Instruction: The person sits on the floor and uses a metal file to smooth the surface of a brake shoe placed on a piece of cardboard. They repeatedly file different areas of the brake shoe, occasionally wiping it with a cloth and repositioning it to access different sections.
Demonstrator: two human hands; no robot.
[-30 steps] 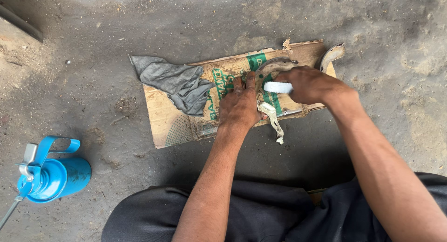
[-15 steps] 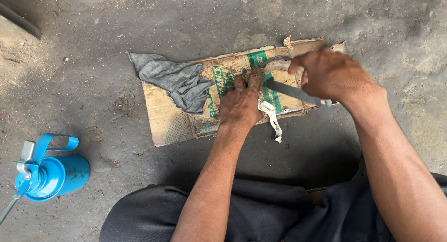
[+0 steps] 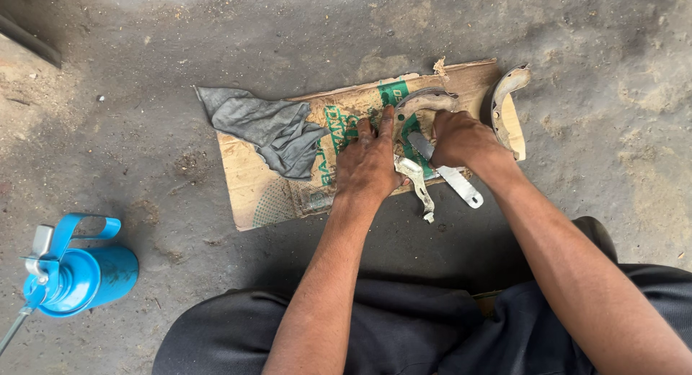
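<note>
Since half a second ago the right hand [image 3: 461,138] has drawn back toward the middle of the cardboard sheet [image 3: 252,184], carrying its tool with it; that hand is clenched around a flat, pale metal wrench [image 3: 454,177], whose rounded end juts out below the fist; the left hand [image 3: 367,162] lies nearly flat, fingers stretched forward and pressing down beside a curved, rusty brake shoe [image 3: 427,99]; whether it grips anything I cannot tell; a small bent metal lever [image 3: 418,184] lies just under its heel; a second curved brake shoe [image 3: 504,101] rests at the cardboard's right edge, apart from both hands; a crumpled grey rag [image 3: 267,130] drapes over the cardboard's left part; a smooth blue oil can [image 3: 79,278] lies on the rough, dusty concrete floor [image 3: 144,58], well apart.
</note>
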